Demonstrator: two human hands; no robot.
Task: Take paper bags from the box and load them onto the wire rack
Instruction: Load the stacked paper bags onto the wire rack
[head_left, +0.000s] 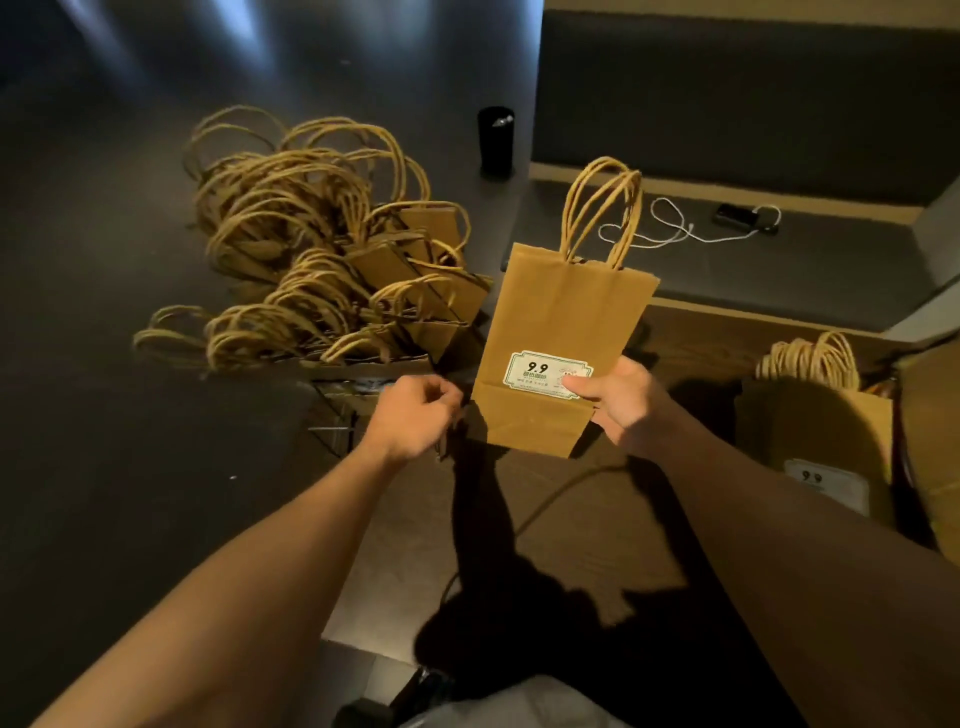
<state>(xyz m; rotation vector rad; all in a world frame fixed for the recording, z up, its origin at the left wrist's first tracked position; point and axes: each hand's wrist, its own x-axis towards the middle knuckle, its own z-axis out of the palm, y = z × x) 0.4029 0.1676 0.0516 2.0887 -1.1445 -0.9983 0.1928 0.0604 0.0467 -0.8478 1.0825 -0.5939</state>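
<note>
While the right hand (621, 402) pinched the flat paper bag (563, 343) by its bottom corner, just right of the wire rack (343, 410), the left hand (415, 415) curled loosely, empty. The bag looked light, bendy and easy to crease.

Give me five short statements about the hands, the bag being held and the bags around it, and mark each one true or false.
1. The right hand holds the paper bag near its folded bottom. True.
2. The left hand grips the bag's handles. False: it touches neither them nor the bag.
3. The bag carries a label printed 9.9. True.
4. The pile of bags lies right of the held bag. False: left.
5. The held bag is opened out. False: it is flat.
</note>
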